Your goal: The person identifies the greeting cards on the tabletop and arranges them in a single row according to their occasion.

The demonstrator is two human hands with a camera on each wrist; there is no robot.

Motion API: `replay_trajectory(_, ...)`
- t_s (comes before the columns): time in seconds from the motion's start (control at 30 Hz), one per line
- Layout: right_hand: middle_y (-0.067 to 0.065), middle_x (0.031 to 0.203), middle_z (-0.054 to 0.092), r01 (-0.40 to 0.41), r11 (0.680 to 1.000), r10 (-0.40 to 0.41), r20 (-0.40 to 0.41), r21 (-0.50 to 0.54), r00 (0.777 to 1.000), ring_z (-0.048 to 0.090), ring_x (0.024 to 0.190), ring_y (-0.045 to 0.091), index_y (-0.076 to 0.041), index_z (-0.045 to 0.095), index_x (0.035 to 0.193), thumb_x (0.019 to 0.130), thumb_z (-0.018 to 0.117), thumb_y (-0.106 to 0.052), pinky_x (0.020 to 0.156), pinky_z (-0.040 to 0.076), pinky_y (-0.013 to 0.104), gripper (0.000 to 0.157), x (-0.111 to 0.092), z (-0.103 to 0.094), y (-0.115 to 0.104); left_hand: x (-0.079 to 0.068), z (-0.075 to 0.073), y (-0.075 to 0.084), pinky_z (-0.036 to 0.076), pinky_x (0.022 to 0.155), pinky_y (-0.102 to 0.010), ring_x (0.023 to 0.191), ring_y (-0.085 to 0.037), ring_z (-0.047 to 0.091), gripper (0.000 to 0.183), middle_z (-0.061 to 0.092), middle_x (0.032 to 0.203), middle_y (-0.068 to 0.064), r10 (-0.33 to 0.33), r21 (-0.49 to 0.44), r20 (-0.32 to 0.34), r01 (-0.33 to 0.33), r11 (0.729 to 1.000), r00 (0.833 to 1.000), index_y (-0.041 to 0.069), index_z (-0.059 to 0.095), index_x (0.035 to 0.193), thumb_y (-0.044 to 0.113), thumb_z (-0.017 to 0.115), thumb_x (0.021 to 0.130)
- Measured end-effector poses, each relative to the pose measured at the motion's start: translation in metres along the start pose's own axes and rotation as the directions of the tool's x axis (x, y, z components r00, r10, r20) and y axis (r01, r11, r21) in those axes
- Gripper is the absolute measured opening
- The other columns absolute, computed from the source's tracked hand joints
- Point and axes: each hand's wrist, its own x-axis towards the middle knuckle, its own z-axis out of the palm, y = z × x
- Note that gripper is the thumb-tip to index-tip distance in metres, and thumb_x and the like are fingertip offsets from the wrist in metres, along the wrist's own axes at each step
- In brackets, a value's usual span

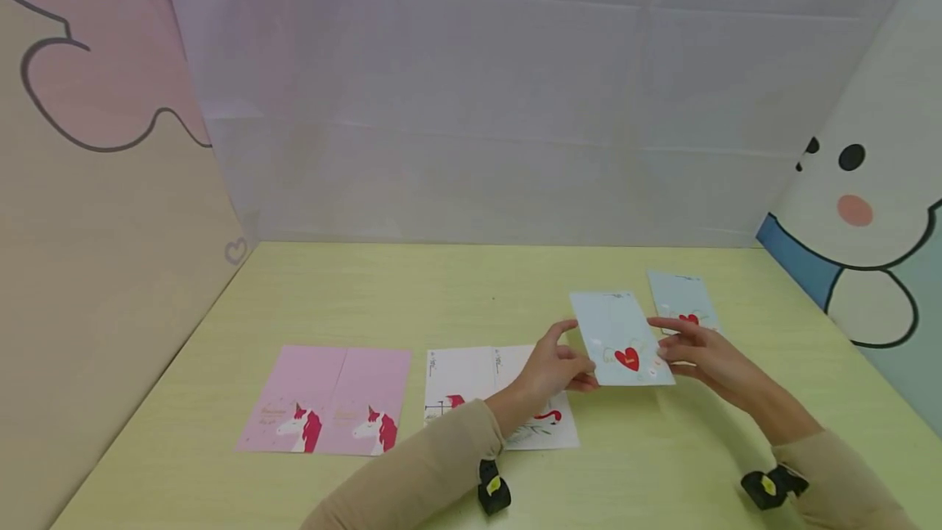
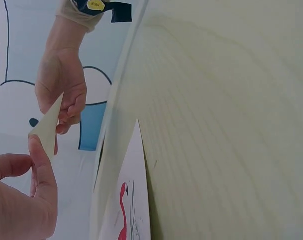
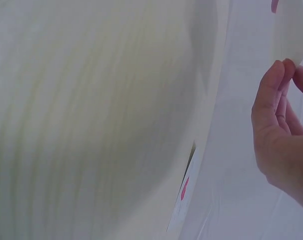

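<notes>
A pale blue card with a red heart [image 1: 612, 332] is held up above the table between both hands. My left hand [image 1: 545, 375] pinches its left edge near the lower corner, and my right hand [image 1: 710, 360] grips the right edge with thumb and fingers. From the left wrist view, the card [image 2: 47, 129] appears tilted, almost edge-on, between the two hands. The right wrist view catches only part of the card [image 3: 290, 37] above the fingertips. Behind my right hand lies a matching blue heart card [image 1: 675, 291], its lower part partly covered by the fingers.
Two pink unicorn cards [image 1: 305, 379] lie side by side at the left of the pale wooden table [image 1: 441, 293]. White cards [image 1: 459, 362], one with a flamingo, lie at the middle, partly under my left forearm. A white sheet [image 1: 500, 105] hangs behind.
</notes>
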Motion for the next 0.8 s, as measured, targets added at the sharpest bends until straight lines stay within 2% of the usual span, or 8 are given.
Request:
replay_trajectory(0.17,0.011,0.096,0.052,-0.03,0.999,0.03,0.012,-0.031,0.999,0.053,0.088,0.015,0.004,0.031,0.131,0.088,0.055,-0.014,0.077,0.047,0.028,0.052,-0.008,-0.002,0.0,-0.005,0.005,-0.004,0.052,0.054,-0.032,0.054,-0.02,0.06,0.061,0.059,0.072,-0.011,-0.019,0.004,0.017,0.019,1.0,1.0,0.012,0.034,0.131,-0.008,0.059,0.078)
replay_trajectory(0.37,0.008,0.094,0.056,-0.05,0.999,0.051,0.061,-0.012,0.997,0.054,0.088,0.014,0.002,0.036,0.129,0.087,0.056,-0.015,0.076,0.048,0.03,0.049,-0.016,-0.005,0.003,-0.012,0.011,-0.006,0.052,0.052,-0.032,0.053,-0.021,0.059,0.061,0.058,0.072,-0.01,-0.066,0.067,0.014,0.065,0.996,0.998,0.009,0.033,0.131,-0.006,0.06,0.078)
replay_trajectory(0.57,0.007,0.1,0.054,-0.092,0.996,0.092,0.087,-0.006,0.992,0.054,0.088,0.016,0.007,0.034,0.128,0.088,0.055,-0.016,0.075,0.048,0.033,0.051,-0.017,-0.006,0.007,-0.016,0.014,-0.011,0.051,0.05,-0.03,0.054,-0.021,0.06,0.059,0.059,0.072,-0.009,-0.108,0.125,0.007,0.107,0.986,0.994,0.006,0.034,0.129,-0.004,0.062,0.078)
replay_trajectory(0.8,0.008,0.092,0.055,-0.144,0.989,0.147,0.135,-0.037,0.98,0.055,0.082,0.017,0.012,0.033,0.126,0.086,0.057,-0.016,0.071,0.049,0.032,0.054,-0.017,-0.003,0.015,-0.021,0.013,-0.015,0.051,0.049,-0.028,0.053,-0.02,0.059,0.062,0.061,0.069,-0.009,-0.154,0.179,0.018,0.149,0.973,0.988,0.002,0.032,0.131,-0.002,0.064,0.077)
